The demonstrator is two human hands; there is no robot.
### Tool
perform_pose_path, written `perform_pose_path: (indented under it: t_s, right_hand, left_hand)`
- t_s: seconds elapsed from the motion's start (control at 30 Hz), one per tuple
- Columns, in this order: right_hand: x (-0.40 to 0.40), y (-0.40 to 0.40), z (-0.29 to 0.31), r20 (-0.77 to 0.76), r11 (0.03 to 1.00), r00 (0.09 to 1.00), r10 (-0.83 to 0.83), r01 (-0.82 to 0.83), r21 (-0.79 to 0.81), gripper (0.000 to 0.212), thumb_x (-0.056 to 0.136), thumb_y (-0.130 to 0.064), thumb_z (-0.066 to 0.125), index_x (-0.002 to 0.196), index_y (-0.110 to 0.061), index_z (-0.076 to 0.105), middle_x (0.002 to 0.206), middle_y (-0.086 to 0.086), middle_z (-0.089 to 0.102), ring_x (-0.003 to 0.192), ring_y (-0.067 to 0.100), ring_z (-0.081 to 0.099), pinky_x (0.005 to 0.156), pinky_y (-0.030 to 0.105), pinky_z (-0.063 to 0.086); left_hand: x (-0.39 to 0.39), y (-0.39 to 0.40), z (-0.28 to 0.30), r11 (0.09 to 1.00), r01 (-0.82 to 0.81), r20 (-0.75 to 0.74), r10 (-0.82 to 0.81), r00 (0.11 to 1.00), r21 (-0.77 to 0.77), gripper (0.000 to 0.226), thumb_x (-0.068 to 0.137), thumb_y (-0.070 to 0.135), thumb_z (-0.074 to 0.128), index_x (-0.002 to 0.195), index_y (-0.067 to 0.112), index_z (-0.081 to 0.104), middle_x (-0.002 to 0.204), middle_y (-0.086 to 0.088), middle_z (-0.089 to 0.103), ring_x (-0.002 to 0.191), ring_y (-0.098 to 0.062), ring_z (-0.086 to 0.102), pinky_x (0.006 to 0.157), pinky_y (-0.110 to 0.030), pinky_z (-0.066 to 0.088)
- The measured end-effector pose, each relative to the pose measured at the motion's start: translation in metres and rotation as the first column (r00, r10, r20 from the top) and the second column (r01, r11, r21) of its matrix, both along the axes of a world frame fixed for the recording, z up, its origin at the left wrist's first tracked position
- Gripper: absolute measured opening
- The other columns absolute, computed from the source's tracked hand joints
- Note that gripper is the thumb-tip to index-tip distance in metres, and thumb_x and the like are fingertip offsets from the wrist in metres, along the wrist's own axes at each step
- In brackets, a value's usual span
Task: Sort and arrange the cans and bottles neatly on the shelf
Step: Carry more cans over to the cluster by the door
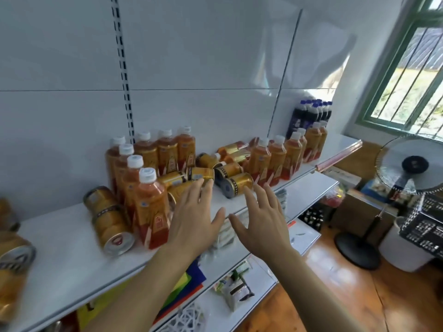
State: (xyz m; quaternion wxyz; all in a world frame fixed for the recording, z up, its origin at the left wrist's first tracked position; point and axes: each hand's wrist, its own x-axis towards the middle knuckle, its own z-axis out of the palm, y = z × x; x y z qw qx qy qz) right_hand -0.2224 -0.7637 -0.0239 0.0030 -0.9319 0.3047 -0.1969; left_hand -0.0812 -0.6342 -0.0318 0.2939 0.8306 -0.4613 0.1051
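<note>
Reaching over shelf [72, 236] | left hand [191, 221] grip spread, empty | right hand [261, 221] grip spread, empty | tipped cans [230, 178] beyond fingertips

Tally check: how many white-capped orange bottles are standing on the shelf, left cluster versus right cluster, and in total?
Left cluster of orange bottles: 7
Right cluster of orange bottles: 6
Total standing: 13
The dark bottles at the far end are too bunched to count.
</note>
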Motion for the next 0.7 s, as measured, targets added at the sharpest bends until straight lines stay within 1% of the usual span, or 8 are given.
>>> perform_pose_path:
  t_s: [0.17, 0.23, 0.33, 0.4, 0.47, 0.53, 0.6, 0.7]
  right_hand:
    - [0.025, -0.042, -0.012, -0.09, 0.999, 0.996, 0.022, -0.019, 0.04, 0.082, 0.102, -0.068, 0.042, 0.169, -0.028, 0.015, 0.179, 0.004, 0.01, 0.165, 0.03, -0.007, 0.134, 0.048, 0.004]
    - [0.036, -0.061, -0.015, -0.107, 0.999, 0.993, 0.039, -0.037, 0.028, 0.08, 0.103, -0.063, 0.045, 0.168, -0.027, 0.015, 0.178, 0.004, 0.01, 0.165, 0.031, -0.007, 0.134, 0.05, 0.004]
    - [0.057, -0.09, -0.02, -0.107, 0.994, 0.988, 0.109, -0.11, -0.003, 0.076, 0.104, -0.046, 0.054, 0.168, -0.024, 0.017, 0.178, 0.006, 0.011, 0.165, 0.032, -0.006, 0.131, 0.046, -0.002]
    - [0.073, -0.108, -0.027, -0.114, 0.983, 0.977, 0.178, -0.182, -0.02, 0.078, 0.101, -0.03, 0.058, 0.168, -0.022, 0.019, 0.178, 0.008, 0.013, 0.165, 0.033, -0.006, 0.131, 0.046, 0.001]
    - [0.085, -0.123, -0.033, -0.14, 0.968, 0.96, 0.244, -0.249, -0.017, 0.081, 0.098, -0.02, 0.055, 0.169, -0.02, 0.017, 0.178, 0.01, 0.01, 0.164, 0.033, -0.01, 0.134, 0.049, 0.006]
    - [0.095, -0.137, -0.038, -0.164, 0.949, 0.938, 0.304, -0.313, -0.026, 0.082, 0.098, -0.015, 0.052, 0.17, -0.018, 0.013, 0.178, 0.011, 0.008, 0.164, 0.034, -0.011, 0.134, 0.048, 0.004]
    - [0.103, -0.145, -0.044, -0.198, 0.929, 0.915, 0.352, -0.367, -0.042, 0.081, 0.099, -0.013, 0.052, 0.17, -0.014, 0.013, 0.177, 0.015, 0.013, 0.165, 0.036, -0.001, 0.134, 0.048, 0.004]
    - [0.107, -0.151, -0.045, -0.168, 0.912, 0.904, 0.393, -0.406, -0.048, 0.073, 0.098, -0.013, 0.056, 0.165, -0.009, 0.026, 0.168, 0.014, 0.034, 0.159, 0.036, 0.023, 0.132, 0.047, 0.018]
  left_hand:
    - [0.029, -0.033, -0.016, 0.979, -0.147, 0.005, 0.147, 0.989, 0.139, 0.083, 0.103, 0.058, 0.045, 0.168, 0.017, 0.014, 0.175, -0.008, 0.016, 0.161, -0.028, 0.01, 0.13, -0.044, 0.016]
    - [0.038, -0.044, -0.022, 0.95, -0.241, 0.046, 0.237, 0.97, 0.199, 0.085, 0.102, 0.059, 0.045, 0.168, 0.013, 0.014, 0.173, -0.012, 0.019, 0.16, -0.032, 0.015, 0.13, -0.048, 0.019]
    - [0.052, -0.06, -0.029, 0.899, -0.361, 0.102, 0.346, 0.932, 0.247, 0.089, 0.1, 0.059, 0.048, 0.167, 0.011, 0.015, 0.171, -0.015, 0.025, 0.157, -0.035, 0.02, 0.129, -0.052, 0.021]
    - [0.059, -0.068, -0.033, 0.858, -0.431, 0.137, 0.408, 0.902, 0.279, 0.089, 0.099, 0.057, 0.052, 0.166, 0.01, 0.019, 0.169, -0.015, 0.029, 0.156, -0.036, 0.024, 0.128, -0.053, 0.021]
    - [0.062, -0.074, -0.035, 0.805, -0.494, 0.172, 0.464, 0.869, 0.327, 0.086, 0.098, 0.054, 0.056, 0.165, 0.009, 0.026, 0.164, -0.014, 0.035, 0.152, -0.036, 0.029, 0.126, -0.055, 0.023]
    - [0.061, -0.078, -0.036, 0.767, -0.537, 0.2, 0.499, 0.843, 0.351, 0.081, 0.096, 0.045, 0.061, 0.163, 0.01, 0.031, 0.161, -0.013, 0.039, 0.148, -0.035, 0.032, 0.124, -0.055, 0.026]
    - [0.061, -0.079, -0.035, 0.75, -0.556, 0.222, 0.51, 0.831, 0.358, 0.079, 0.094, 0.031, 0.066, 0.162, 0.009, 0.032, 0.161, -0.012, 0.04, 0.148, -0.035, 0.034, 0.124, -0.052, 0.027]
    - [0.058, -0.079, -0.031, 0.733, -0.593, 0.249, 0.538, 0.805, 0.333, 0.078, 0.089, 0.019, 0.071, 0.159, 0.005, 0.039, 0.158, -0.013, 0.045, 0.146, -0.034, 0.037, 0.124, -0.046, 0.031]
